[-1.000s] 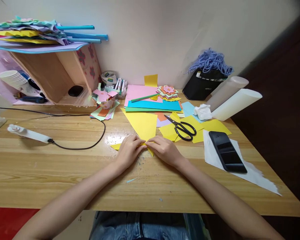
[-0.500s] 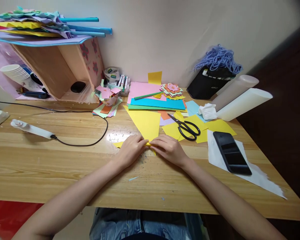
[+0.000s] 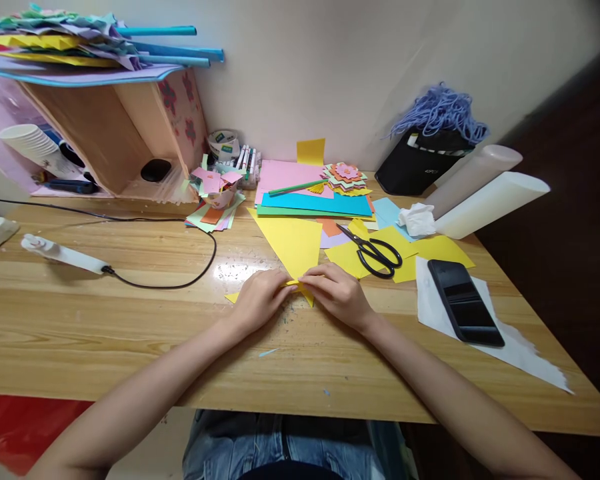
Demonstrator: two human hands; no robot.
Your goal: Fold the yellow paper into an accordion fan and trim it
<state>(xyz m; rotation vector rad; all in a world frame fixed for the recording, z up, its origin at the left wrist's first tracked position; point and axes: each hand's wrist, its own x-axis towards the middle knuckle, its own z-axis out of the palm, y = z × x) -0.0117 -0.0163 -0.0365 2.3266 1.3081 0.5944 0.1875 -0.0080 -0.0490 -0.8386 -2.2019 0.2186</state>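
Note:
Between my fingertips is a narrow folded strip of yellow paper, held just above the wooden table. My left hand pinches its left part and my right hand pinches its right part; the fingers cover most of it. Under and behind the hands lies a larger sheet of yellow paper, narrowing toward me. A small yellow tip pokes out left of my left hand. To the right, black-handled scissors rest on yellow paper pieces.
A phone lies on a torn white sheet at the right. Coloured paper and a layered paper flower are at the back. A white device with a black cable lies left, below an open box.
My hands stay pinched on the yellow strip, with fingers shifted slightly; a little more of the strip shows between them. The whole view has moved slightly.

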